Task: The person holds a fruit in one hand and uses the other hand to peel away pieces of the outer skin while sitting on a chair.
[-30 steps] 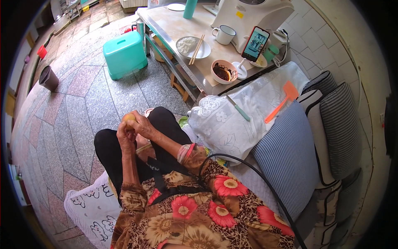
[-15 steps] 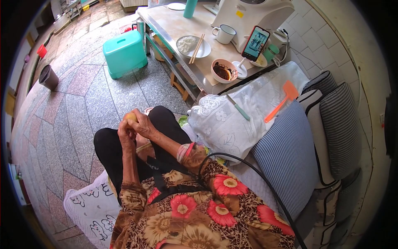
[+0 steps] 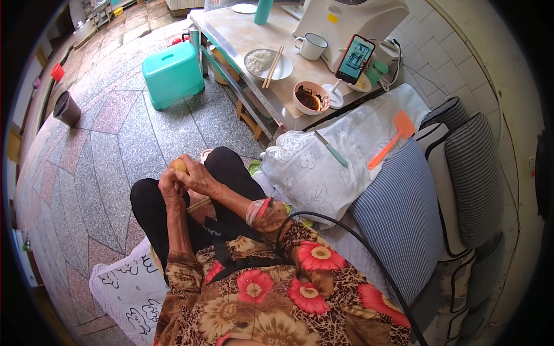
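Observation:
Above my lap, both hands are closed together around a small, round, yellow thing that looks like a fruit or vegetable (image 3: 179, 166). My left hand (image 3: 169, 185) wraps it from the left, and my right hand (image 3: 199, 176) covers it from the right. Only its upper part shows between the fingers, so I cannot tell its exact kind. To the right, on a white lace cloth (image 3: 306, 179), lie a knife with a green handle (image 3: 333, 151) and an orange spatula (image 3: 388, 141), both apart from my hands.
On the table (image 3: 222, 26) stand a bowl of rice (image 3: 258, 60) with chopsticks (image 3: 272, 68), a pink bowl of dark sauce (image 3: 311, 99), a white mug (image 3: 312, 47) and a phone on a stand (image 3: 355, 59). A turquoise stool (image 3: 173, 75) and striped cushions (image 3: 398, 219) are nearby.
My hands have shifted slightly to the left and turned a little around the yellow thing. The things on the table and cloth rest as before.

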A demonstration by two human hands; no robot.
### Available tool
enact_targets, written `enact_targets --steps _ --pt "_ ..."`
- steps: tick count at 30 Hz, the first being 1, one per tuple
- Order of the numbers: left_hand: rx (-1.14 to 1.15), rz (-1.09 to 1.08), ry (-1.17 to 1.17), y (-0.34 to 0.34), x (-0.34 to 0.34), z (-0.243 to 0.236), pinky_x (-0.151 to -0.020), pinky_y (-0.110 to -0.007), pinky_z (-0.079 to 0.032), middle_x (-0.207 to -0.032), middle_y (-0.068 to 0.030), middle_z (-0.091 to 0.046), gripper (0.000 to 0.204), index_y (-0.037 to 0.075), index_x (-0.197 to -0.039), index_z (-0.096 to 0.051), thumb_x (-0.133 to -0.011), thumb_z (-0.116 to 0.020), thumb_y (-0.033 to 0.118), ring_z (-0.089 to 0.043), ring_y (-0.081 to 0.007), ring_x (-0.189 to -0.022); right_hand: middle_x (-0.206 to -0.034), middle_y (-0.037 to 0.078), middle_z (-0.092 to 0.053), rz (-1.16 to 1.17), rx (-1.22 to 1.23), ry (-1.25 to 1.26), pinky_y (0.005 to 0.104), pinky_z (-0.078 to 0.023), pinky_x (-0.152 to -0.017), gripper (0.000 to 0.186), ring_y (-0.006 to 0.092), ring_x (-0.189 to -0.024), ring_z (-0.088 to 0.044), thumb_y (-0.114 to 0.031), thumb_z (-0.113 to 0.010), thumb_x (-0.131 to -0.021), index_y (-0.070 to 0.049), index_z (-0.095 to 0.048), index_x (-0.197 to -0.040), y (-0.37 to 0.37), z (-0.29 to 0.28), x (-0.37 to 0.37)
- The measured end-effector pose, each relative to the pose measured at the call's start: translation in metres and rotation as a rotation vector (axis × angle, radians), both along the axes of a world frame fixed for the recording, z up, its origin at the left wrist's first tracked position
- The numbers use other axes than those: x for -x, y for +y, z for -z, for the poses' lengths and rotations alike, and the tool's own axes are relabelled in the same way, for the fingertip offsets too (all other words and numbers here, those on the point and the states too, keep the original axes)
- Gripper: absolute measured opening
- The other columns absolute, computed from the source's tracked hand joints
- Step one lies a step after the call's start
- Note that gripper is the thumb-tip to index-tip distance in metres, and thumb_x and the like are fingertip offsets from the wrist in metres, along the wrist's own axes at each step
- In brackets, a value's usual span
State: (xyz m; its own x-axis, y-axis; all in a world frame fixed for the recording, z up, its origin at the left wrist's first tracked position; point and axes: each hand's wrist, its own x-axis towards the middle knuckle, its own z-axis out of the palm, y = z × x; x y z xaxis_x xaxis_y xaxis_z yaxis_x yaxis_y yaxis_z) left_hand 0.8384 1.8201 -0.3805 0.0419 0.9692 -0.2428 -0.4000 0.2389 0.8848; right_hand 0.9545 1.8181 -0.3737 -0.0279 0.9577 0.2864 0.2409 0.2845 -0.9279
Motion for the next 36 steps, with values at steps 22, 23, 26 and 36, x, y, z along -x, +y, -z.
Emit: enact_targets --steps 22,23,26,36 --pt "-0.022 0.044 -0.103 0.001 -0.005 0.008 -0.041 -0.018 -0.029 -0.06 0.0042 -0.047 0.03 0.003 -0.084 -0.059 -0.082 -0.057 0.033 -0.039 -0.004 -0.045 -0.077 0.021 -0.062 0.068 0.182 0.127 0.0382 -0.051 -0.064 0.045 0.0314 -0.072 -0.065 -0.038 -0.058 -0.078 -0.001 -0.048 -0.102 0.007 0.008 -0.008" --pt "-0.022 0.031 -0.103 0.001 -0.007 0.007 -0.041 -0.018 -0.029 -0.061 0.0044 -0.047 0.029 0.002 -0.085 -0.059 -0.083 -0.057 0.031 -0.039 -0.0036 -0.046 -0.077 0.02 -0.062 0.074 0.186 0.13 0.039 -0.051 -0.063 0.044 0.0324 -0.072 -0.065 -0.037 -0.058 -0.077 -0.002 -0.049 -0.101 0.008 0.01 -0.007" --pt "-0.049 -0.022 -0.063 -0.001 -0.005 0.011 -0.042 -0.017 -0.029 -0.063 0.0048 -0.048 0.028 0.002 -0.09 -0.061 -0.083 -0.056 0.028 -0.039 -0.0026 -0.047 -0.077 0.02 -0.063 0.092 0.147 0.082 0.0403 -0.051 -0.064 0.04 0.0342 -0.074 -0.065 -0.036 -0.059 -0.076 -0.004 -0.05 -0.098 0.01 0.013 0.001" --pt "-0.023 0.035 -0.071 -0.003 -0.007 -0.012 -0.038 -0.016 -0.022 -0.061 0.0022 -0.048 0.031 0.002 -0.096 -0.06 -0.085 -0.053 0.031 -0.033 -0.0016 -0.043 -0.094 0.008 -0.061 -0.033 0.224 0.376 0.025 -0.05 -0.07 0.032 0.0115 -0.081 -0.058 -0.026 -0.057 -0.084 -0.001 -0.056 -0.104 0.006 0.002 -0.006"
